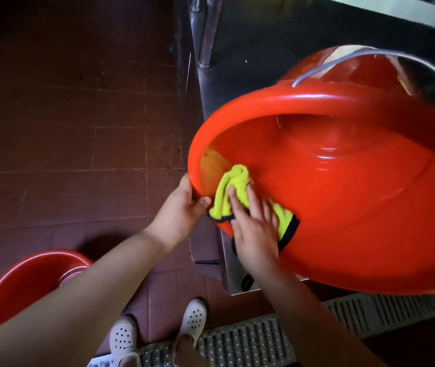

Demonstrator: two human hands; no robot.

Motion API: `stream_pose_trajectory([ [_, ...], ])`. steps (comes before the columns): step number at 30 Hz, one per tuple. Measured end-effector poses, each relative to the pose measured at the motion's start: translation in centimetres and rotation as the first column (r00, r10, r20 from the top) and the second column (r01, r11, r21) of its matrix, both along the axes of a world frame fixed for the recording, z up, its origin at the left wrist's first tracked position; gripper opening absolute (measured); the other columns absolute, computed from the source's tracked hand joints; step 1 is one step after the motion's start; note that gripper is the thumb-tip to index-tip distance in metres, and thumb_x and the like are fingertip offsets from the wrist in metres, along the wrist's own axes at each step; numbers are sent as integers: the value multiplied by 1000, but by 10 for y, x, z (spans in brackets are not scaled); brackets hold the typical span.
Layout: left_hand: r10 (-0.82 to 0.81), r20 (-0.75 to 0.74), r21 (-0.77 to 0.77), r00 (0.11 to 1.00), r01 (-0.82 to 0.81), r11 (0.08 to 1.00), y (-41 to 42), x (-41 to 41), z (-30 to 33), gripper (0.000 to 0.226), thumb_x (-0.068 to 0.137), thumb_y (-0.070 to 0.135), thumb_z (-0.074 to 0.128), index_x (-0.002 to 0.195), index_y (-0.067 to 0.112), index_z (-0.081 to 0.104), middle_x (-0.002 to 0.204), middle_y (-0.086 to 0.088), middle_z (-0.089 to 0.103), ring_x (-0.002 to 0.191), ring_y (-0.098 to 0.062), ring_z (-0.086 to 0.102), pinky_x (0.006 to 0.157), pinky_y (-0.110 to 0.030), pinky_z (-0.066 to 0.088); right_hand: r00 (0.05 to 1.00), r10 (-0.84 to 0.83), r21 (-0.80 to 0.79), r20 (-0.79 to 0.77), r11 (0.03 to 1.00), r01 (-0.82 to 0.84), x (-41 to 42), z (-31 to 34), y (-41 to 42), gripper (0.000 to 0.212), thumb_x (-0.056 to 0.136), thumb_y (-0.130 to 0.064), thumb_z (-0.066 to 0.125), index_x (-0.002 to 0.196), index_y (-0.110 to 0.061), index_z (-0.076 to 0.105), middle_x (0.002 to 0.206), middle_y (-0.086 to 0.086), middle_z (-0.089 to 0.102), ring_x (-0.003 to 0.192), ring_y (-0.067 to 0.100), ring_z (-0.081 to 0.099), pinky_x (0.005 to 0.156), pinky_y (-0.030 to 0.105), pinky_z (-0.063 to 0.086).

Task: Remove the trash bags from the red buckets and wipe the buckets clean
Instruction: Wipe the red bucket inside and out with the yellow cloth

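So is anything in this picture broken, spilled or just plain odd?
Nothing looks broken or spilled. The big red bucket lies tipped on the steel counter, but only because the left hand grips its rim while the right hand presses a yellow cloth inside. There is a yellowish patch beside the cloth.

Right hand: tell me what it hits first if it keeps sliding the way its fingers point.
The right hand lies flat on the yellow cloth; straight ahead it likely meets the bunched cloth, then the tilted red bucket's rim.
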State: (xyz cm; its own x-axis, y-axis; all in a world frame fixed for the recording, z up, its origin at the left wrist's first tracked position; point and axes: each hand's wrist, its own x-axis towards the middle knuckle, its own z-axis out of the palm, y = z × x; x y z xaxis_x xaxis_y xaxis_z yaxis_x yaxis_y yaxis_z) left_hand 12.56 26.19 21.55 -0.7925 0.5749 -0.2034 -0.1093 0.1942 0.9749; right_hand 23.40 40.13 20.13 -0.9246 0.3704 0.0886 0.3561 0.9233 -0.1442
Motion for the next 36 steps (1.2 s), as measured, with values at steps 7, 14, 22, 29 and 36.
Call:
stream_pose_trajectory([
  [7, -91, -178, -33, 980, 86, 996, 3, -21, 25, 37, 82, 26, 51, 116, 23, 39, 106, -7, 60, 99, -23, 57, 95, -44, 45, 994, 102, -81, -47, 991, -105, -27, 1, 45, 66, 83, -13, 51, 143, -35, 33, 148, 4, 37, 118, 38, 46, 98, 45, 41],
  [14, -119, -366, -93, 923, 91, 991, -6, -55, 60, 39, 91, 15, 56, 127, 19, 42, 93, 8, 59, 83, -5, 58, 82, -23, 47, 974, -142, 1, 178, 990, 144, -90, 6, 136, 61, 96, -20, 45, 145, -44, 19, 156, -6, 17, 133, 30, 31, 107, 37, 26],
  [22, -40, 22, -18, 999, 40, 999, -7, -7, 5, 27, 90, -1, 54, 96, 24, 46, 94, 3, 63, 86, 1, 63, 85, -30, 49, 914, -267, 31, 304, 962, 271, -103, 12, 140, 59, 97, -28, 40, 145, -49, 13, 158, -9, 9, 139, 26, 18, 112, 38, 15],
  [29, 18, 177, 96, 984, -36, 995, 0, 2, -5, 33, 92, -9, 45, 104, 22, 43, 99, -5, 57, 91, -15, 58, 84, -31, 56, 990, -85, -173, 112, 979, 104, -35, 14, 26, 61, 83, -59, 35, 141, -41, 35, 154, -1, 26, 132, 33, 32, 107, 44, 23],
  [36, -18, 65, 65, 998, 14, 998, -15, 0, 8, 31, 89, 4, 55, 107, 26, 42, 98, -1, 60, 91, -20, 59, 87, -42, 53, 998, 56, -30, 38, 998, -55, -5, 7, 7, 50, 86, -42, 36, 135, -33, 46, 145, 2, 43, 121, 33, 50, 98, 44, 42],
])
